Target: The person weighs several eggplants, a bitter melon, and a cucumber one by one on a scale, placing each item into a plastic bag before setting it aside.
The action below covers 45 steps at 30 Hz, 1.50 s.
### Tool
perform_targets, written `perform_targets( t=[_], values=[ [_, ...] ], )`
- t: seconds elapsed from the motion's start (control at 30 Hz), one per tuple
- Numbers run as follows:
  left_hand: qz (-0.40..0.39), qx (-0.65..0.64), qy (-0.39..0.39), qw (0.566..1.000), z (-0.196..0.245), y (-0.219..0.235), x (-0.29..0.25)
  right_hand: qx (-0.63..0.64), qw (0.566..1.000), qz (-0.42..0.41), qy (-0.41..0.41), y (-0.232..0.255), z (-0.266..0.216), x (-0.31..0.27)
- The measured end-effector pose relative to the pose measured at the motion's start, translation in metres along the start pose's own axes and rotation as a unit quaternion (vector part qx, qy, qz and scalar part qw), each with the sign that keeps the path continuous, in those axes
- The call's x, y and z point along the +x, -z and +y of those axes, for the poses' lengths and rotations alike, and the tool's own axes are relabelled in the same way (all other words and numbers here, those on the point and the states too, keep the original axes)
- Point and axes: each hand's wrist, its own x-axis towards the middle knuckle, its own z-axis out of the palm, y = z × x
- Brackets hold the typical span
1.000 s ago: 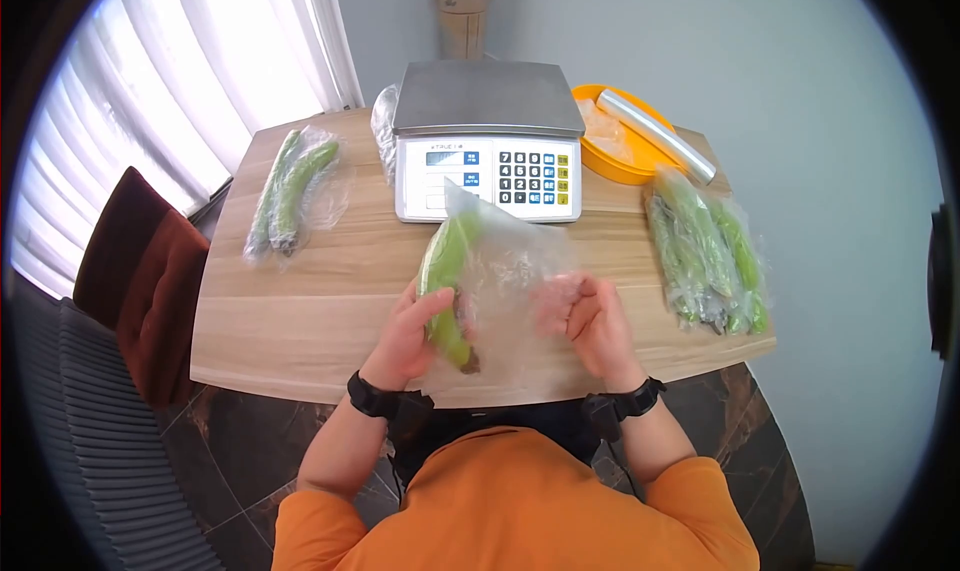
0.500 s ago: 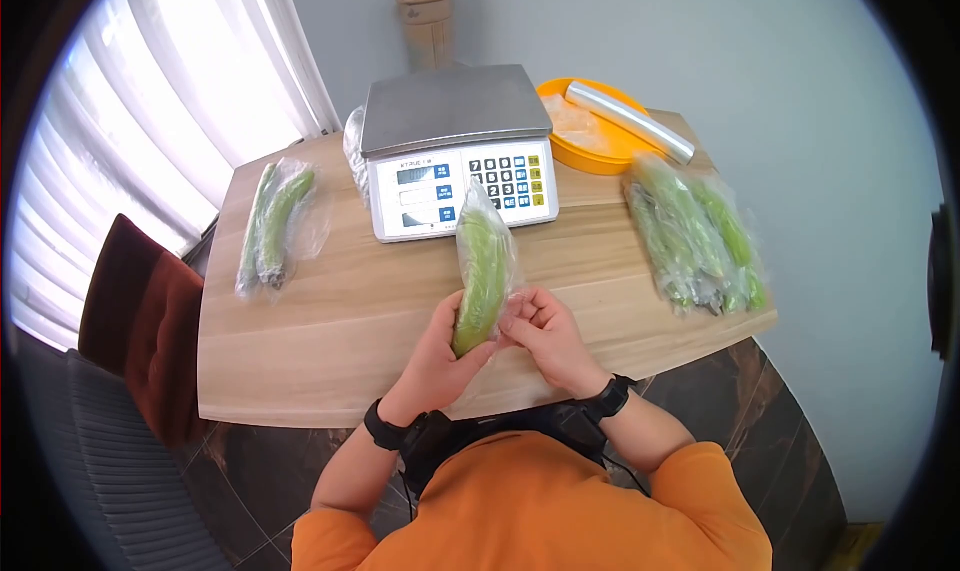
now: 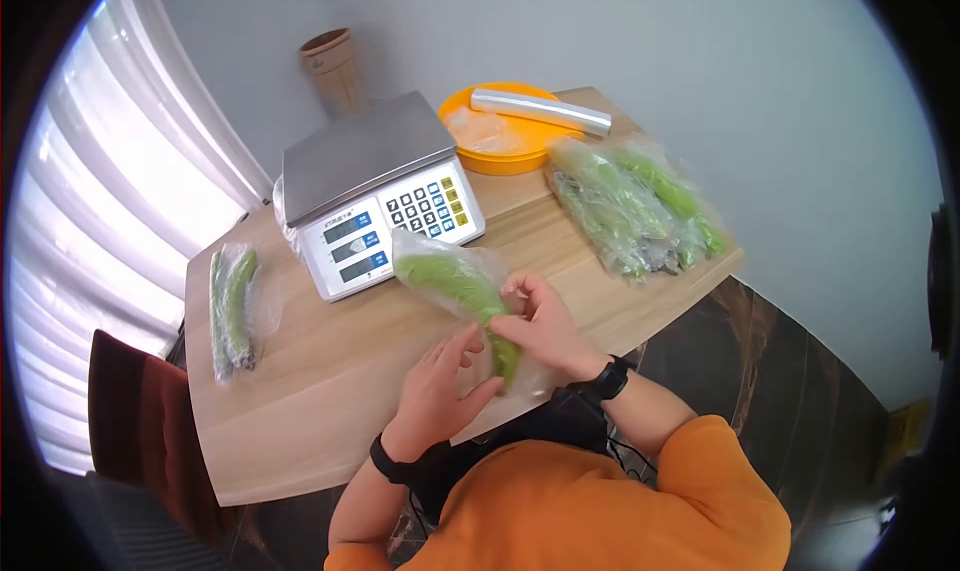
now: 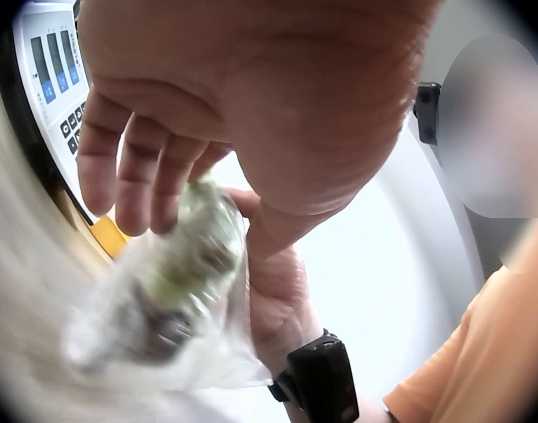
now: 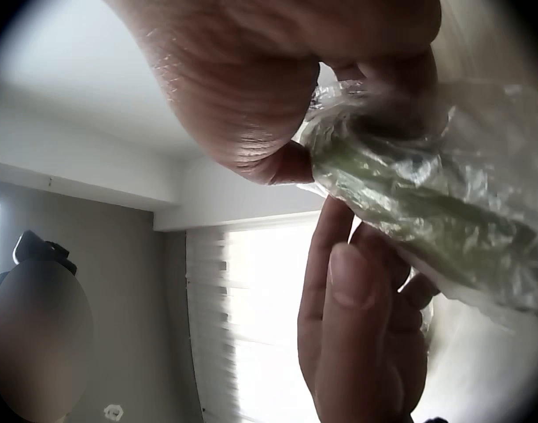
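Observation:
A long, slightly curved green vegetable (image 3: 445, 274) in a clear plastic bag is held slantwise above the table's front, its upper end in front of the scale. My right hand (image 3: 548, 329) grips it from the right, thumb across its side. My left hand (image 3: 432, 396) is beside its lower part, fingers loosely extended and thumb apart from them. In the left wrist view, the bag (image 4: 102, 344) hangs loose around the vegetable's dark end (image 4: 168, 333). Seen from the right wrist, the left fingers (image 5: 348, 282) lie just under the wrapped vegetable (image 5: 419, 211).
A digital scale (image 3: 365, 161) stands at the back. Behind its right side, an orange tray (image 3: 505, 163) carries a roll of plastic film (image 3: 540, 109). Several bagged green vegetables (image 3: 640, 211) are piled right, others (image 3: 235, 306) left. A red chair (image 3: 150, 421) is at the left edge.
The right hand has come from the loose bag to the vegetable and now grips it. The left hand has loosened from it. The vegetable tilts leftward, and the head view has turned right.

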Motion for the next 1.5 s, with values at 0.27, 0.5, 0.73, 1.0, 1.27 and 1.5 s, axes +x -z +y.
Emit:
perform_targets(
  t=[0.27,0.5,0.73,1.0,1.27,1.5],
  values=[
    [-0.01,-0.355,0.154,0.922,-0.069,0.01,0.005,-0.183,0.951,0.164,0.187,0.098,-0.1,0.017],
    [-0.046,-0.442,0.218,0.869,-0.108,0.021,0.016,-0.492,0.748,0.293,0.335,0.173,-0.129,0.066],
    [-0.01,-0.47,0.255,0.845,-0.116,0.024,0.011,-0.572,0.788,0.182,0.136,0.196,-0.091,0.078],
    [-0.023,-0.457,0.272,0.846,-0.107,0.027,0.016,-0.616,0.649,0.258,0.365,0.136,-0.092,0.071],
    [0.001,-0.487,0.253,0.836,-0.114,0.025,0.016,-0.246,0.954,-0.171,-0.035,-0.016,0.028,0.063],
    [0.126,-0.316,0.268,0.901,-0.142,0.066,0.0,0.048,0.933,-0.265,-0.239,-0.069,0.051,0.084]
  ],
)
